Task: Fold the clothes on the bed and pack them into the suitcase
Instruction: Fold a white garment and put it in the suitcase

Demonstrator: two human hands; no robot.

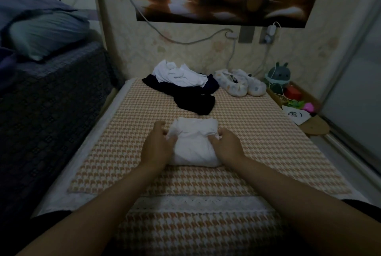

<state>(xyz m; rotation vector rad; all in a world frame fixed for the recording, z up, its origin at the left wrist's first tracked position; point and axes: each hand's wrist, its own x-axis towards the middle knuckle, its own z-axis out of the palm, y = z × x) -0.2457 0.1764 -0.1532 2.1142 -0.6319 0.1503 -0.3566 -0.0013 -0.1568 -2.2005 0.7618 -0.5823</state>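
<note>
My left grip (158, 144) and right grip (226, 145) curl round opposite sides of the folded white garment (194, 148), which lies on the houndstooth bed cover (257, 142). Unfolded white and dark clothes (185, 90) lie heaped beyond, near the wall.

Midway up the bed (257, 142), centred: a folded garment (193, 146), gripped at its left edge by the left hand (157, 146) and at its right by the right hand (226, 146). Behind it, apart, toward the wall (206, 53): a heap of clothes (185, 88) (one piece atop another). Just right of the heap: a pair of shoes (241, 84). Farther right, off the bed: a toy (279, 75) on a ledge (316, 126). Left, raised: a pillow (45, 35).
</note>
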